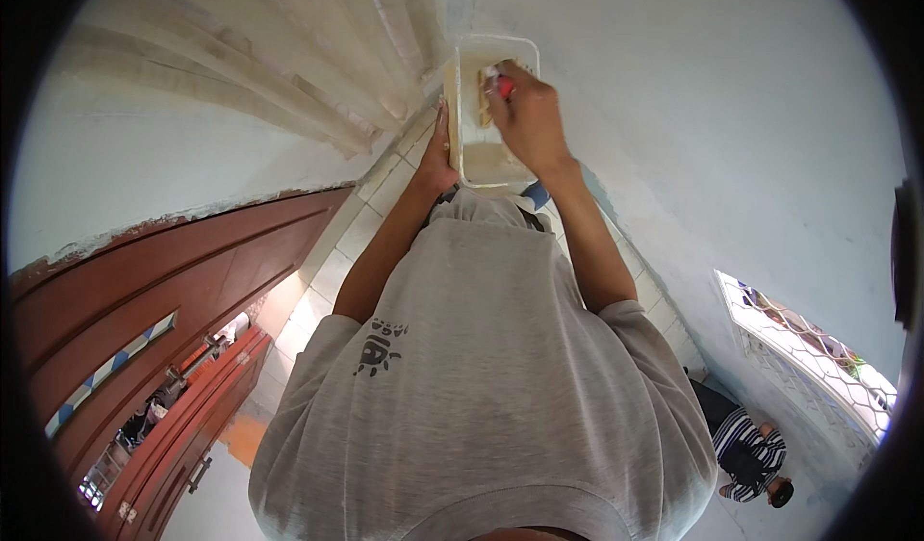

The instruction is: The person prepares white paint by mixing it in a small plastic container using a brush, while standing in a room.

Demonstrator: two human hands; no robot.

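A cream rectangular tub point(489, 164) with rounded corners is in front of me, with pale liquid or residue inside. My left hand point(439, 154) supports it, fingers stretched up along its left outer wall. Over the tub's opening, my right hand point(529, 122) is closed around what looks like a wide paintbrush point(484, 110). A red part of it shows between the fingers. Its tan, flat end points down into the tub, near the left inner wall. My fingers hide most of the brush's handle.
A pale wall point(693, 89) rises close on my right, with a grilled window point(818, 348). Beige curtains point(250, 50) hang at the left, above reddish-brown wooden doors point(164, 271). White floor tiles point(332, 271) lie below. Another person point(751, 450) in stripes is behind me at the right.
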